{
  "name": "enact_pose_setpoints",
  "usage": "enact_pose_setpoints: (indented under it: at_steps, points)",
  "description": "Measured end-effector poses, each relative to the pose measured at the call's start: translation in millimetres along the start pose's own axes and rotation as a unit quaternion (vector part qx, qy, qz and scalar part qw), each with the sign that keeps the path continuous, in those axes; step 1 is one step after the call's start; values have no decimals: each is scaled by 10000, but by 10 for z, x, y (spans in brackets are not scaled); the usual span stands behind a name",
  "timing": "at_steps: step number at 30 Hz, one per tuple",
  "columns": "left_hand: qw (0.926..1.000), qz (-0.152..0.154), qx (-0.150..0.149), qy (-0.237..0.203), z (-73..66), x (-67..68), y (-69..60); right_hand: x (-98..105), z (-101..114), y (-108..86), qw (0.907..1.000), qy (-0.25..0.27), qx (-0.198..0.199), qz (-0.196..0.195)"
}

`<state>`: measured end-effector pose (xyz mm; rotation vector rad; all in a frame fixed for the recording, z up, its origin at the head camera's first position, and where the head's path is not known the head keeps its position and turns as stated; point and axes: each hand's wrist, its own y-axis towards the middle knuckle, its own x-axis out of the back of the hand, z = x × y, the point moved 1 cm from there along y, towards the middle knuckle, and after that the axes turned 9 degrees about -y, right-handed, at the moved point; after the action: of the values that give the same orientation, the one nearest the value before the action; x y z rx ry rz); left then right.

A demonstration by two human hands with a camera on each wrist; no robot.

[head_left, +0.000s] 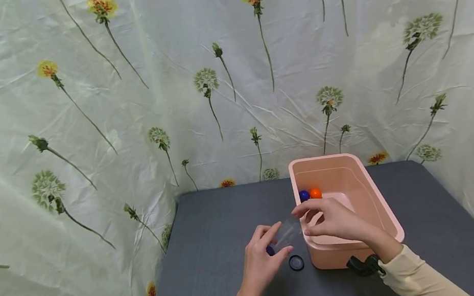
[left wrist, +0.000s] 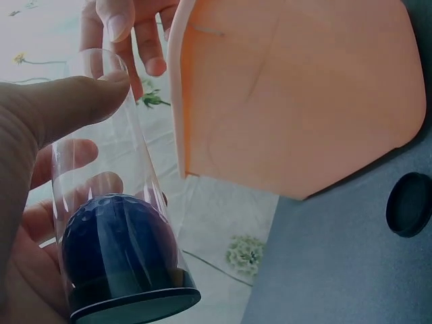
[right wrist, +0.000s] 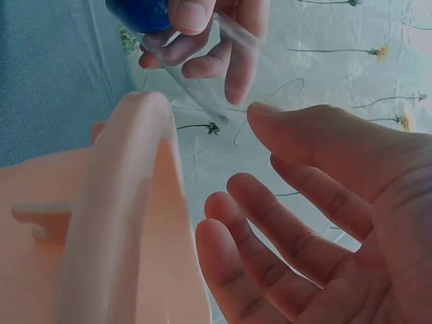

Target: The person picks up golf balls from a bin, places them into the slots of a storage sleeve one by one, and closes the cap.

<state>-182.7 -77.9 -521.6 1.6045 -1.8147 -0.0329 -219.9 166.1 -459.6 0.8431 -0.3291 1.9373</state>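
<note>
With fingers and thumb of the left hand (head_left: 257,261) curled round it, pinched the clear tube (head_left: 289,233) above the table (head_left: 218,234), close by the pink bin (head_left: 335,258). Held the right hand (head_left: 334,218) near the tube's far end, thumb parted from loosely bent fingers; could not tell whether touching. Seemed best to grip lightly, without squeezing the thin wall, and to steady the far end before tilting further. Looked glossy and colourless, with a dimpled dark-blue ball (left wrist: 118,243) against a dark base, a black cap (left wrist: 410,204) lying apart.
</note>
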Motion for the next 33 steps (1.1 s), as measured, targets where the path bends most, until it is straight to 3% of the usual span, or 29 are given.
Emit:
enact_pose_setpoints:
  at_steps: [11, 21, 33]
  points:
    - [9999, -108, 80, 27, 43, 17, 23, 180, -146, 116, 9988, -444, 57, -210]
    - [9997, -231, -4, 32, 81, 50, 29, 501, -396, 446, 9970, -732, -210, -147]
    - [9982, -476, -336, -148, 138, 14, 50, 644, -807, 789, 9920, -1142, -531, 67]
